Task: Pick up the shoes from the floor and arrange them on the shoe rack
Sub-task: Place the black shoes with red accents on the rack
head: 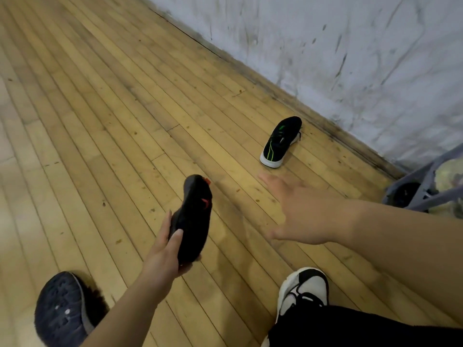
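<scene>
Wooden floor [120,116]: two shoes, green-striped [280,142] and upturned [61,311]; left hand [162,256] grips red-marked third [195,221]; right hand [308,214] splayed empty.

Just left of the grey rack [426,182], a black green-striped shoe [280,142] with a white sole stands upright on the floor [100,121], farther left a black red-marked shoe [195,216] is gripped in the left hand [162,249], and farthest left a navy shoe [60,311] lies sole up.

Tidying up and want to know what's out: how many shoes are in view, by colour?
Black with red marks, in the left hand: 1
Black with green stripes, on the floor: 1
Dark blue, sole showing: 1
White and black, worn: 1
Total: 4
Dark shape in the rack unclear, not counted.
</scene>
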